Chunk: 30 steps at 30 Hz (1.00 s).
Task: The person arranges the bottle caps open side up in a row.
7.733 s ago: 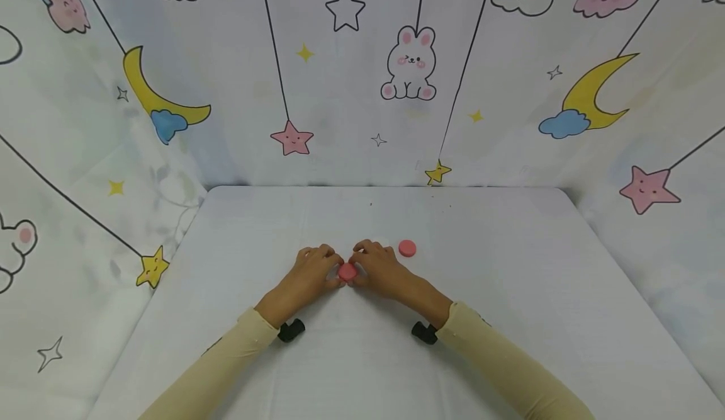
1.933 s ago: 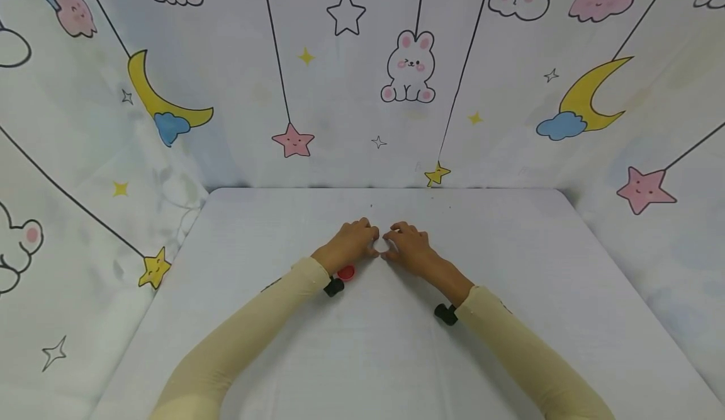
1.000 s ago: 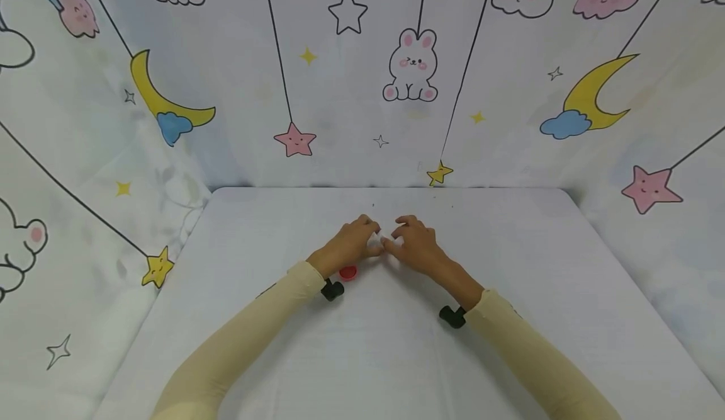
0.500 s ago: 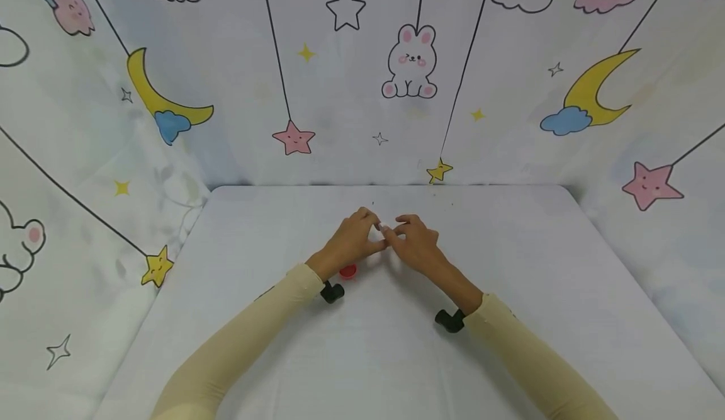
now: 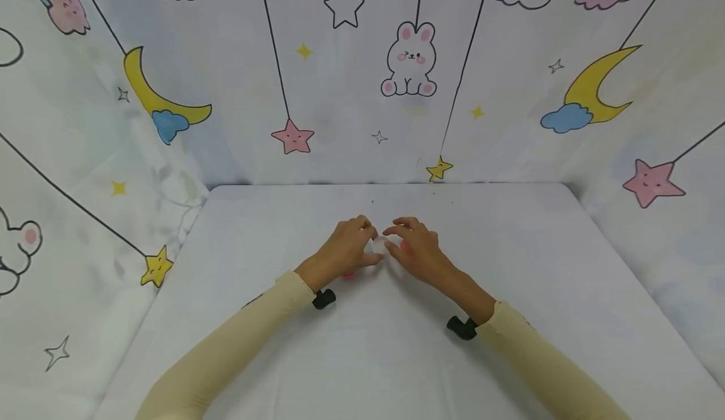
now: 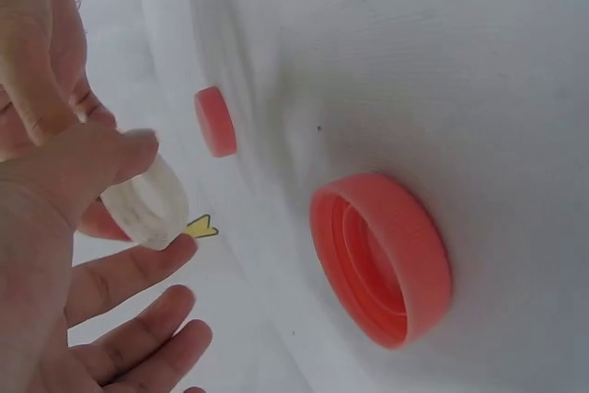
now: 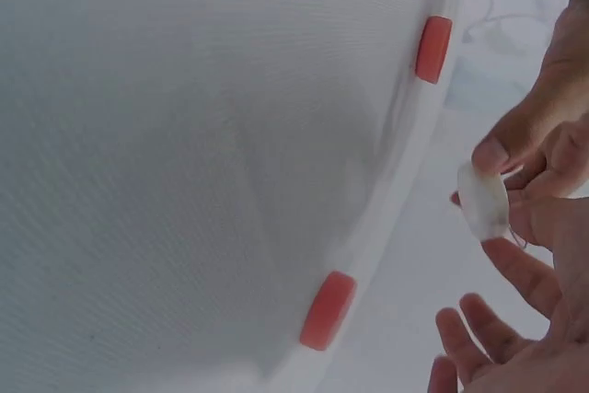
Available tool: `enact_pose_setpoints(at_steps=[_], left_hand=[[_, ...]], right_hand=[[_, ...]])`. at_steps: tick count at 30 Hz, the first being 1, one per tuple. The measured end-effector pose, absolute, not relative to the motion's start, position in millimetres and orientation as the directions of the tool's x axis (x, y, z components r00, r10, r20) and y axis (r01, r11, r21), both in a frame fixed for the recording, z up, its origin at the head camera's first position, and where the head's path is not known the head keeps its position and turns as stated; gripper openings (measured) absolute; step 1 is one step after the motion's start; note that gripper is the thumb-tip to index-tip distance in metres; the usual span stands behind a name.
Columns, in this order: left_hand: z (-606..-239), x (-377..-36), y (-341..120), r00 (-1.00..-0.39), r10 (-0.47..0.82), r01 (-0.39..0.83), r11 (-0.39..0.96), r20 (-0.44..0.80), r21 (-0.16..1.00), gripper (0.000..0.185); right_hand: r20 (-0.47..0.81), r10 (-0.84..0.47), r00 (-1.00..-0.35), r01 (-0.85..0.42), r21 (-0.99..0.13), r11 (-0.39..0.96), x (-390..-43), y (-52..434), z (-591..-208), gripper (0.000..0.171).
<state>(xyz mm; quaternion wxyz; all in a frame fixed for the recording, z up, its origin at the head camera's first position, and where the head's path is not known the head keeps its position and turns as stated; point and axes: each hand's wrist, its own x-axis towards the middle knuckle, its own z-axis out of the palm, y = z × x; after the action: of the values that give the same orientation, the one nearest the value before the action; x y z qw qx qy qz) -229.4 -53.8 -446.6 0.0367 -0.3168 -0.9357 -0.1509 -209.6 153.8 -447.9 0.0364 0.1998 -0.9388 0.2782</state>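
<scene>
Both hands hold one small white bottle cap (image 5: 381, 245) between them, raised above the tabletop. In the left wrist view the thumb and forefinger of my left hand (image 5: 350, 244) pinch the white cap (image 6: 147, 204), and its hollow underside shows. My right hand (image 5: 418, 248) has its thumb and forefinger at the opposite edge of the white cap (image 7: 483, 202); its other fingers are spread. A red bottle cap (image 6: 382, 260) lies hollow side up by the left wrist. Another red cap (image 5: 404, 245) is partly covered by the right hand in the head view.
A white cloth covers the table (image 5: 510, 250). Printed fabric walls (image 5: 340, 92) rise at the back and both sides. Black wrist cameras (image 5: 324, 299) hang under both sleeves, close to the table.
Earlier both hands were at a red cap, which now lies by the left wrist. They moved right and away to the white cap, lifted it and turned it between their fingers.
</scene>
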Motion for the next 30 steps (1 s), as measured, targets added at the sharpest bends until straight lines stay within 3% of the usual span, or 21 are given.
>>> enact_pose_setpoints(at_steps=[7,18,30], left_hand=[[-443.8,-220.6,-53.3,-0.806,0.59,0.587,0.788,0.043,0.186,0.042],[-453.0,-215.0,-55.1,-0.773,0.632,0.629,0.753,0.05,0.195,0.039],[-458.7,-208.2,-52.9,-0.762,0.645,0.645,0.747,0.059,0.162,0.038]], right_hand=[[0.123,-0.462,-0.878,-0.465,-0.44,0.768,-205.5,161.8,-453.8,0.036],[0.088,-0.533,-0.842,-0.511,-0.446,0.735,-203.5,165.8,-458.0,0.038],[0.059,-0.531,-0.845,-0.506,-0.408,0.76,-204.2,164.1,-468.1,0.035]])
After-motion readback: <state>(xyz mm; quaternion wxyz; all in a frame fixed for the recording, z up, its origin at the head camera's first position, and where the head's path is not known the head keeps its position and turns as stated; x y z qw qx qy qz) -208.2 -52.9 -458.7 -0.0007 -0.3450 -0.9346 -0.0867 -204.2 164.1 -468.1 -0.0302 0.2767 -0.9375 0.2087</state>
